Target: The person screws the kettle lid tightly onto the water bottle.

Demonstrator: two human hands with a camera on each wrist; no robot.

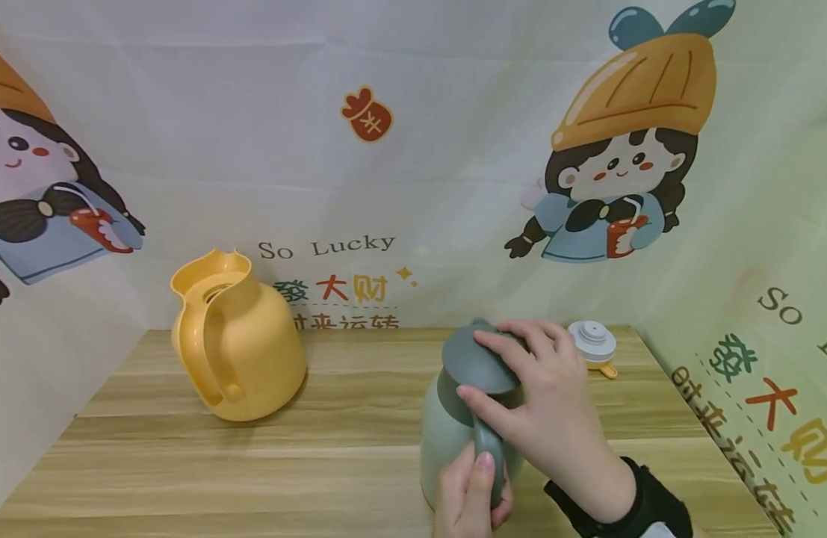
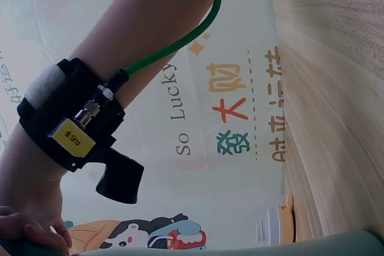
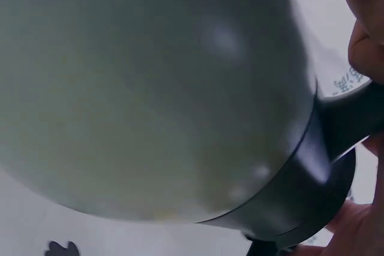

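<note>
A pale green thermos jug [image 1: 435,441] with a dark grey-green lid [image 1: 477,359] stands upright on the table, its handle [image 1: 491,448] facing me. My left hand [image 1: 468,493] grips the lower part of that handle, thumb on top. Over the lid is my right hand [image 1: 554,400], with the thumb at the near edge and the fingers spread across the top to the far side. In the right wrist view the jug's body [image 3: 156,112] fills most of the picture, and its collar [image 3: 294,190] shows at lower right.
On the left stands a yellow jug [image 1: 268,351] with an uncovered top, its handle toward me. A white and orange stopper [image 1: 592,342] lies at the back right. Behind the wooden table [image 1: 359,456] hangs a printed cloth [image 1: 440,149].
</note>
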